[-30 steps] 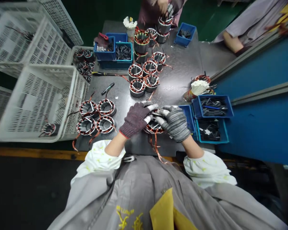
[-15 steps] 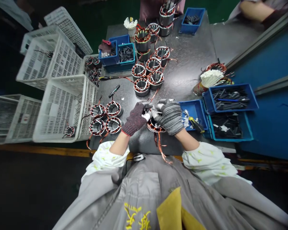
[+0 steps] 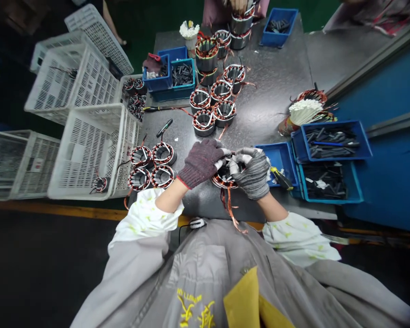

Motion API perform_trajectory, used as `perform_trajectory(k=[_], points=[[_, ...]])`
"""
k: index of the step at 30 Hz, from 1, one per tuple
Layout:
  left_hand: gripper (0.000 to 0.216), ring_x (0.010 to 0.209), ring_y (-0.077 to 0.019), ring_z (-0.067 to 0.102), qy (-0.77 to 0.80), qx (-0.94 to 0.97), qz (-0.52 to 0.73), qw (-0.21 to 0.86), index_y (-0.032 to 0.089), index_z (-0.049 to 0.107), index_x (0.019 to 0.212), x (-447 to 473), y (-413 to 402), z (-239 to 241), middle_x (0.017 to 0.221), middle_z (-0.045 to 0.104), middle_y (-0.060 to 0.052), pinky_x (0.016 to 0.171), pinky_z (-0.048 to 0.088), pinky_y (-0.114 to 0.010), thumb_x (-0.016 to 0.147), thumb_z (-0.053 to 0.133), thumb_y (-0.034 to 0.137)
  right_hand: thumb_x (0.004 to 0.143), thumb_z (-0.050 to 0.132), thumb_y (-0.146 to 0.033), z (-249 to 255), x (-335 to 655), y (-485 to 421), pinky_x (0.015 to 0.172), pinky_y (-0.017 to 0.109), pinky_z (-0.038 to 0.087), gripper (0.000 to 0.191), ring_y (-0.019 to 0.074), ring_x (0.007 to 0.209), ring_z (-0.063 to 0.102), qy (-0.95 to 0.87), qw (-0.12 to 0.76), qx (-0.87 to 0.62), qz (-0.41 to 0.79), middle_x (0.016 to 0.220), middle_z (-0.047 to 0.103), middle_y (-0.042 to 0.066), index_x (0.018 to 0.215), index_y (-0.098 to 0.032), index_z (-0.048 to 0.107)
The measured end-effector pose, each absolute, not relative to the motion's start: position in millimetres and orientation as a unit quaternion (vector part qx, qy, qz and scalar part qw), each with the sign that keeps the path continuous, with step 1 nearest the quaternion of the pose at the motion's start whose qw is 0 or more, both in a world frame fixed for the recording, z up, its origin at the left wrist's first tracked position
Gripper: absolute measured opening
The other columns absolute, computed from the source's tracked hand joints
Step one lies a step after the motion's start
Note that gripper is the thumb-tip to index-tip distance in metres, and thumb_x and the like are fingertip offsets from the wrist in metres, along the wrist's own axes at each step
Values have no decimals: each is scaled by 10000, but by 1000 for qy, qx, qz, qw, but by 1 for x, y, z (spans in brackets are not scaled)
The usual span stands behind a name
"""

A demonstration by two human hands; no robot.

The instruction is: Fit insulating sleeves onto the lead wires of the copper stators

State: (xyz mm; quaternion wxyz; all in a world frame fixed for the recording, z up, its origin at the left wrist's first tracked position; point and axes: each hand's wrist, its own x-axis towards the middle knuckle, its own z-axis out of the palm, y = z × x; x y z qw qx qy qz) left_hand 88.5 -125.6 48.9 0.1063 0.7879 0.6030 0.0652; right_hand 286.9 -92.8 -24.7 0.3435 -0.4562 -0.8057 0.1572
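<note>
A motor stator [image 3: 224,183] with copper windings stands on the dark table before me, orange lead wires hanging over the front edge. My left hand [image 3: 205,161], in a maroon knit glove with pale fingertips, is closed at the stator's upper left rim. In a grey striped glove, my right hand [image 3: 252,173] bends its white-tipped fingers into a pinch over the right side of the opening. Both sets of fingertips nearly meet there and cover much of the stator's top. Whatever thin piece lies between the right fingertips is hidden.
Several wound stators [image 3: 151,166] stand at left, with more [image 3: 214,109] beyond my hands. A blue tray [image 3: 278,152] holds a yellow-black tool [image 3: 280,178]. Bins of black sleeves [image 3: 333,141] are at right, white crates [image 3: 89,155] at left. A co-worker's hand [image 3: 239,5] touches a far stator.
My left hand has shifted right and turned flatter over the stator's rim. My right hand has moved slightly right and down, its fingers more bent. A co-worker's hand now shows at the far stator.
</note>
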Motion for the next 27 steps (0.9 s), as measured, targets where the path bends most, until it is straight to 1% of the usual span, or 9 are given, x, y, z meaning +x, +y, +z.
perform_trajectory(k=[5, 9, 11, 13, 16, 19, 21, 23, 27], points=[[258, 1190, -363, 622, 616, 785, 17, 65, 189, 788, 1111, 98, -127, 50, 1221, 722, -163, 926, 478, -497, 965, 640, 341, 828, 649, -357, -20, 283, -93, 1014, 532, 529, 249, 343, 1081, 661, -816, 320, -456, 153, 1161, 758, 154, 986, -204, 766], [241, 1125, -329, 635, 677, 731, 67, 56, 199, 778, 1064, 94, -145, 38, 1153, 729, -142, 930, 483, -481, 982, 623, 364, 816, 640, -337, -17, 281, -93, 971, 508, 532, 170, 322, 1018, 656, -817, 323, -447, 167, 1069, 765, 130, 880, -227, 753], [238, 1113, -304, 639, 697, 705, 110, 70, 207, 771, 1080, 90, -151, 35, 1112, 728, -125, 941, 494, -454, 990, 619, 368, 789, 653, -329, -17, 280, -92, 956, 507, 531, 126, 318, 1004, 652, -815, 327, -444, 177, 1041, 765, 108, 839, -250, 737], [256, 1140, -294, 636, 690, 708, 125, 81, 224, 765, 1158, 89, -150, 37, 1144, 726, -113, 963, 500, -442, 988, 633, 361, 772, 664, -317, -18, 279, -91, 966, 521, 523, 92, 322, 1003, 652, -816, 324, -439, 192, 1043, 762, 99, 812, -260, 723], [300, 1183, -317, 632, 650, 755, 64, 66, 269, 755, 1246, 97, -142, 49, 1258, 720, -109, 981, 485, -479, 961, 685, 331, 776, 667, -293, -19, 279, -89, 992, 535, 502, 85, 328, 1010, 654, -818, 310, -434, 217, 1056, 755, 115, 816, -245, 725], [214, 1144, -351, 653, 622, 781, -39, 38, 221, 787, 1130, 111, -136, 61, 1197, 740, -146, 930, 479, -502, 938, 692, 224, 764, 679, -286, -19, 279, -88, 988, 533, 497, 111, 333, 1014, 651, -823, 297, -431, 222, 1078, 762, 137, 829, -215, 734], [188, 1128, -361, 663, 624, 778, -75, 27, 187, 791, 1087, 116, -138, 66, 1153, 745, -169, 896, 483, -495, 945, 667, 186, 758, 685, -293, -17, 279, -88, 978, 535, 499, 120, 337, 1008, 650, -826, 296, -429, 214, 1090, 769, 142, 822, -207, 739], [198, 1105, -349, 672, 651, 756, -71, 22, 193, 792, 1114, 116, -144, 68, 1150, 747, -164, 869, 488, -473, 964, 666, 223, 756, 686, -293, -16, 278, -88, 963, 541, 504, 108, 339, 988, 651, -827, 298, -429, 210, 1067, 773, 137, 801, -211, 740], [309, 1086, -303, 676, 690, 722, -37, 15, 276, 755, 1283, 113, -152, 71, 1198, 748, -117, 850, 492, -429, 987, 670, 302, 739, 696, -271, -17, 276, -88, 966, 562, 508, 83, 356, 1007, 652, -823, 302, -427, 223, 1074, 773, 130, 791, -222, 737]])
